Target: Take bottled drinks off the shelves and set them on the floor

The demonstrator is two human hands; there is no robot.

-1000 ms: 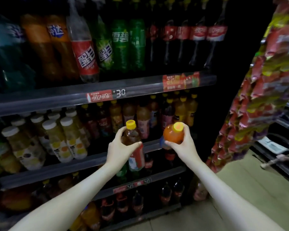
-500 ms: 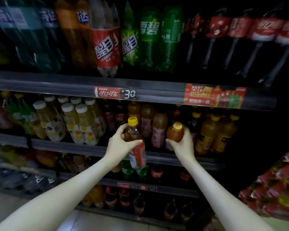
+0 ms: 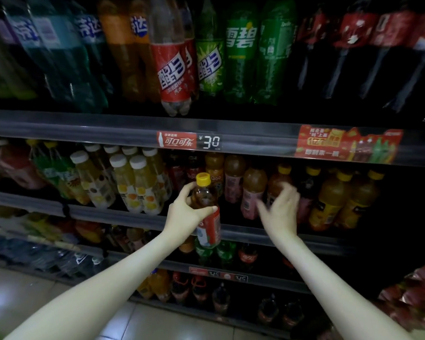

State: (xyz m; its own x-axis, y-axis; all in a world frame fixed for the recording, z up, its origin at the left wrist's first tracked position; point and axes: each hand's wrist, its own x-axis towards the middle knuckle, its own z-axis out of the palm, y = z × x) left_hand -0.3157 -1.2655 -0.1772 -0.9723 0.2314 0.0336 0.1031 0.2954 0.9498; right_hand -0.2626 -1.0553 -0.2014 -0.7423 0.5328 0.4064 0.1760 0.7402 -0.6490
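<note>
One near-upright bottle (image 3: 209,228), cap (image 3: 203,179) up, left hand (image 3: 185,213)

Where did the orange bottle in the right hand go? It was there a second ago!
The right hand has let it go: its fingers are now spread open and empty, by the bottles on the middle shelf. Which shelf bottle it was, I cannot tell. The left hand keeps its grip on the yellow-capped bottle, upright as before.
</note>
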